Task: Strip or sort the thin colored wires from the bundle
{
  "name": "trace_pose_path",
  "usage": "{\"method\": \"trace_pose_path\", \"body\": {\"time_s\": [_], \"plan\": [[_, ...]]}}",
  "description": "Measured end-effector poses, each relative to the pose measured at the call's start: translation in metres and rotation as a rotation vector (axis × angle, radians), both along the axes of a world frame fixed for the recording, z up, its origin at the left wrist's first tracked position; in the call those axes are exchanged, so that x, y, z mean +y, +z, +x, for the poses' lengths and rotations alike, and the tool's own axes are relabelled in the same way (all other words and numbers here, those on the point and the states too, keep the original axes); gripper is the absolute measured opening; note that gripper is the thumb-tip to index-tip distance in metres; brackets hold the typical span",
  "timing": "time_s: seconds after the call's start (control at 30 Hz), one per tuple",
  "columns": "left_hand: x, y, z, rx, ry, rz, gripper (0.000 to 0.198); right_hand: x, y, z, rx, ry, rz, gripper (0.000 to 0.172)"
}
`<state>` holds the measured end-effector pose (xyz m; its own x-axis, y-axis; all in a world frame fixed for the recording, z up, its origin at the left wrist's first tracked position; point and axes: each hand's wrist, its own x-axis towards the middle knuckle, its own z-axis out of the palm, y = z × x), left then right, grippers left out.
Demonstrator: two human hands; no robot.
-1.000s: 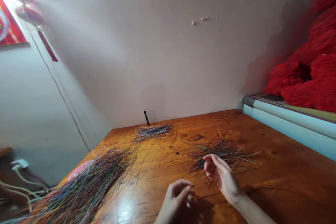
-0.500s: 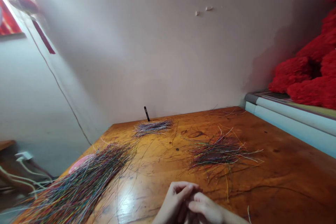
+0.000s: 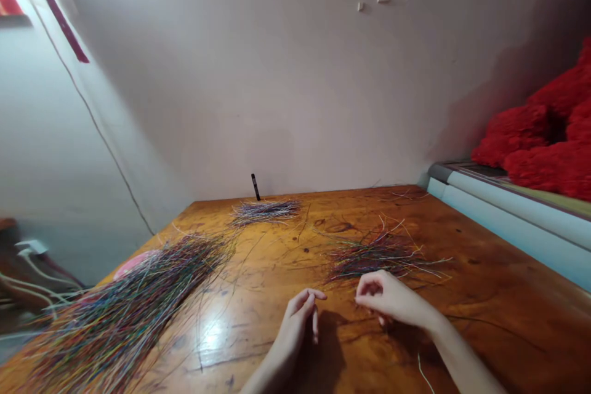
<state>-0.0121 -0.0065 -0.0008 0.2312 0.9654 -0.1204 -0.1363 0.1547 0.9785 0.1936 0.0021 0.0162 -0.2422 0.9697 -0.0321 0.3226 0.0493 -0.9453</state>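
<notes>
My left hand hovers low over the wooden table with its fingers loosely bent and apart. Its forefinger points right, another finger hangs down, and nothing shows in its grasp. To the right, my right hand has its fingers curled in toward the thumb in a pinch; whatever they hold, if anything, is too fine to make out. Just beyond that hand lies a loose, tangled heap of thin coloured wires. The two hands are apart.
A large bundle of long coloured wires covers the table's left side, over a pink thing. At the back lie a smaller wire bundle and an upright black pen-like stick. Red fluffy material is piled at right.
My hands were together at the table's near edge and have parted. The right hand moved right and forward to the near side of the wire heap. The view has shifted slightly.
</notes>
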Motion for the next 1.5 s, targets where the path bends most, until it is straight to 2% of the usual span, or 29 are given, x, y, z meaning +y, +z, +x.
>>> {"method": "trace_pose_path", "body": {"time_s": [0.07, 0.13, 0.23, 0.3, 0.43, 0.57, 0.73, 0.83, 1.0, 1.1, 1.23, 1.33, 1.4, 1.5], "plan": [[0.001, -0.002, 0.001, -0.004, -0.025, 0.006, 0.035, -0.004, 0.001, 0.017, -0.120, 0.154, -0.041, 0.006], [0.003, -0.004, 0.001, -0.007, -0.044, 0.010, 0.036, -0.008, 0.000, 0.030, -0.247, 0.268, -0.044, 0.015], [0.006, -0.006, -0.001, 0.005, -0.047, 0.005, 0.037, -0.011, -0.003, 0.038, -0.433, 0.189, 0.041, 0.029], [0.006, -0.006, -0.003, 0.011, -0.033, 0.000, 0.037, -0.010, -0.005, 0.037, -0.493, 0.149, 0.033, 0.030], [0.006, -0.005, -0.004, 0.019, -0.046, -0.005, 0.036, -0.005, -0.007, 0.028, -0.545, 0.220, -0.056, 0.018], [0.008, -0.007, -0.004, 0.039, -0.105, 0.003, 0.040, -0.003, -0.005, 0.014, -0.471, 0.239, 0.064, 0.008], [0.010, -0.010, -0.003, 0.103, -0.166, 0.008, 0.048, -0.006, 0.008, -0.009, -0.250, 0.061, 0.378, 0.010], [0.011, -0.011, -0.003, 0.127, -0.174, 0.012, 0.051, -0.008, 0.013, -0.016, -0.053, -0.073, 0.502, 0.013], [0.011, -0.010, -0.006, 0.144, -0.150, 0.004, 0.055, -0.008, 0.017, -0.004, 0.373, -0.517, 0.598, 0.016], [0.010, -0.007, -0.006, 0.155, -0.134, 0.005, 0.055, -0.004, 0.020, 0.007, 0.515, -0.701, 0.641, 0.017], [0.008, -0.004, -0.005, 0.166, -0.136, 0.007, 0.057, -0.003, 0.025, 0.014, 0.694, -0.774, 0.704, 0.017], [0.008, -0.004, -0.005, 0.158, -0.146, 0.004, 0.060, -0.006, 0.028, 0.014, 0.738, -0.794, 0.754, 0.016], [0.009, -0.003, -0.006, 0.148, -0.124, 0.011, 0.061, -0.009, 0.030, 0.013, 0.673, -0.822, 0.776, 0.016], [0.010, -0.001, -0.007, 0.138, -0.082, 0.030, 0.063, -0.010, 0.028, 0.008, 0.447, -0.803, 0.787, 0.016]]}}
